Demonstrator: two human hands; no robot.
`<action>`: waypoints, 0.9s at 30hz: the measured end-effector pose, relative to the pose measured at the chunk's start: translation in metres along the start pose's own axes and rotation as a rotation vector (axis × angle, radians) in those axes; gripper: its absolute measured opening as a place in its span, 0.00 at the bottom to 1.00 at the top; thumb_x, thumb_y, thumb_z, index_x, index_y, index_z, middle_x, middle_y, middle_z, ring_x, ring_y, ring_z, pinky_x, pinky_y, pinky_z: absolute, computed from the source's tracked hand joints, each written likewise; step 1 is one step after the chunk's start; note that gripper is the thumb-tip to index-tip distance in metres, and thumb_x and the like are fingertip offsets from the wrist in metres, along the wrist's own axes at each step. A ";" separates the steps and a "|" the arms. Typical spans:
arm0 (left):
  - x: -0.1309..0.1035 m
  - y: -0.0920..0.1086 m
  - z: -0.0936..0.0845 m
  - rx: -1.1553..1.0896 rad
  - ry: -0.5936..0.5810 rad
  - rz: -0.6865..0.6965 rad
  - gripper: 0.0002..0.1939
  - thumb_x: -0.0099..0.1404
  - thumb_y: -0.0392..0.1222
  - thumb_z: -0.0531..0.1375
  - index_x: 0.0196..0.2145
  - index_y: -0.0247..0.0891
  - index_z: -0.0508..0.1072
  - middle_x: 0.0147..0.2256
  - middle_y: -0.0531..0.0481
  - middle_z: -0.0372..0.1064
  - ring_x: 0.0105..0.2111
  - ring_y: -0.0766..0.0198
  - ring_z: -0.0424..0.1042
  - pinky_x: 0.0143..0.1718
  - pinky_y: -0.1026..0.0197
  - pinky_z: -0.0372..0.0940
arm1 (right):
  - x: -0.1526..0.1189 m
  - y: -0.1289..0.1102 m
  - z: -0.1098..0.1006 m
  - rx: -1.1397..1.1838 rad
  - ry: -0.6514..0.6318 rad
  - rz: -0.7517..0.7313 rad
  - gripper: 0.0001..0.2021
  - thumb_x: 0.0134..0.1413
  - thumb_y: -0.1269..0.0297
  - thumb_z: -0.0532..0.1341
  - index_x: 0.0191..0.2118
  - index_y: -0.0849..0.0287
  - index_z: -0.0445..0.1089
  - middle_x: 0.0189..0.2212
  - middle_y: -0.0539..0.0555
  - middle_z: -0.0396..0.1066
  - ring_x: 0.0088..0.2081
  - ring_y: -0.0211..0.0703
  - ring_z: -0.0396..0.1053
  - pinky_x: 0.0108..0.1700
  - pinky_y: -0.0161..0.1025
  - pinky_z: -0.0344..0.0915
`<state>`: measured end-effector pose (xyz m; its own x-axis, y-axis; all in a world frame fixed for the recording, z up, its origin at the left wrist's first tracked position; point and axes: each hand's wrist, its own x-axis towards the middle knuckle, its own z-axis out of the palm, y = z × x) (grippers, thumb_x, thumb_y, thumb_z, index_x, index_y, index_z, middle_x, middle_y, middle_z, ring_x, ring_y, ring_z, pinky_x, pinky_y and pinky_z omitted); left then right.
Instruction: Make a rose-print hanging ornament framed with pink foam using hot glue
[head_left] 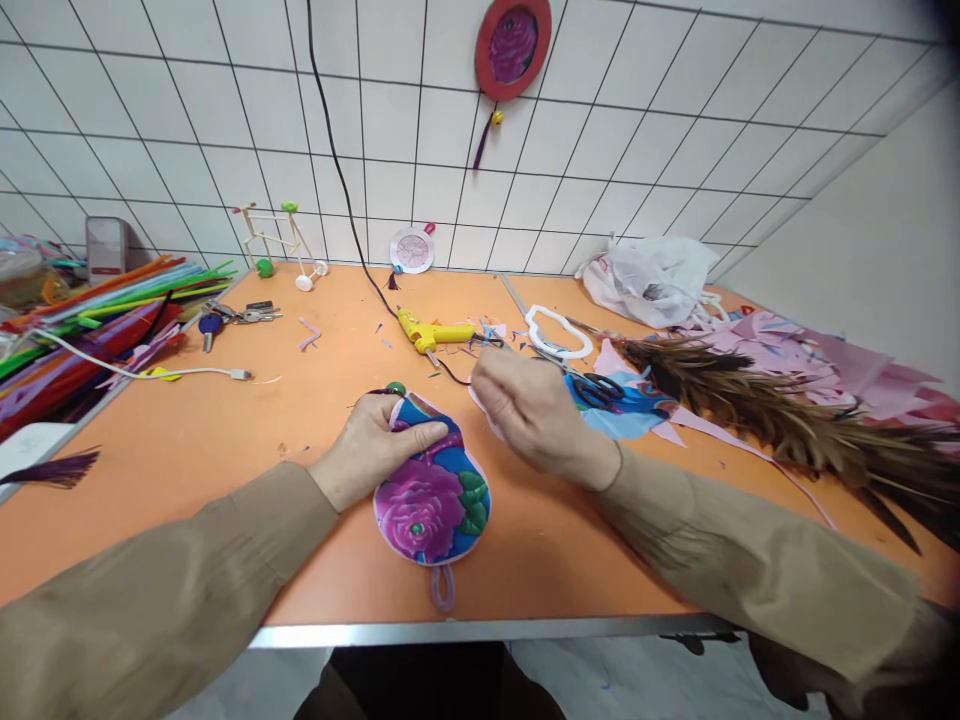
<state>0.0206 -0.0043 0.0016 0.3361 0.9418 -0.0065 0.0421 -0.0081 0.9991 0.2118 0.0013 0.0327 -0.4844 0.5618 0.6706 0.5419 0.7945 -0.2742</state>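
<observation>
A gourd-shaped fabric piece (431,495), blue with a large purple flower and green leaves, is held just above the table near its front edge. A pinkish loop hangs from its lower end. My left hand (375,445) grips its narrower upper part, with the thumb lying on top. A green bead (396,388) shows just above that hand. To the right of the fabric piece, my right hand (529,410) is closed, its fingers curled together. What it holds, if anything, is hidden. A yellow glue gun (439,332) lies on the table beyond both hands.
Scissors (596,388), a white frame (559,335), fabric scraps and brown feathers (750,400) lie to the right. Coloured pipe cleaners (112,310), keys (240,313) and a white cable (150,372) lie left. A plastic bag (649,280) sits against the tiled wall.
</observation>
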 end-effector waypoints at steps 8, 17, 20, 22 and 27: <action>-0.002 0.003 0.001 -0.014 0.013 -0.069 0.15 0.46 0.48 0.70 0.18 0.34 0.74 0.22 0.49 0.72 0.23 0.68 0.69 0.26 0.64 0.65 | 0.016 0.072 -0.025 -0.458 0.169 0.222 0.03 0.56 0.66 0.63 0.31 0.58 0.71 0.36 0.59 0.73 0.42 0.53 0.70 0.43 0.49 0.66; 0.000 -0.003 -0.001 0.149 -0.034 0.049 0.18 0.52 0.50 0.65 0.15 0.36 0.67 0.17 0.54 0.62 0.20 0.70 0.58 0.24 0.64 0.57 | 0.012 0.022 0.009 0.344 -0.105 0.156 0.04 0.55 0.63 0.66 0.34 0.55 0.78 0.42 0.55 0.79 0.51 0.50 0.73 0.55 0.51 0.68; 0.000 -0.001 0.001 0.212 -0.025 0.131 0.21 0.52 0.49 0.64 0.13 0.38 0.61 0.15 0.57 0.54 0.19 0.71 0.53 0.22 0.64 0.53 | 0.013 0.002 0.020 0.477 -0.164 0.192 0.04 0.51 0.65 0.68 0.36 0.55 0.78 0.41 0.54 0.79 0.48 0.48 0.74 0.55 0.49 0.68; -0.001 0.000 0.002 0.242 -0.028 0.160 0.20 0.52 0.48 0.63 0.13 0.39 0.61 0.15 0.57 0.52 0.19 0.71 0.51 0.21 0.64 0.51 | 0.015 -0.006 0.023 0.490 -0.162 0.241 0.01 0.50 0.67 0.68 0.31 0.56 0.76 0.39 0.53 0.79 0.46 0.47 0.75 0.54 0.48 0.68; -0.003 0.002 0.002 0.245 -0.024 0.119 0.19 0.52 0.47 0.64 0.13 0.38 0.61 0.15 0.58 0.52 0.19 0.71 0.50 0.20 0.65 0.50 | 0.020 -0.011 0.026 0.574 -0.128 0.380 0.06 0.47 0.72 0.67 0.23 0.58 0.73 0.37 0.53 0.78 0.44 0.46 0.74 0.52 0.46 0.68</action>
<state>0.0216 -0.0075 0.0032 0.3739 0.9214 0.1061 0.2265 -0.2016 0.9529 0.1782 0.0101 0.0311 -0.4294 0.8196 0.3792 0.2580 0.5137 -0.8182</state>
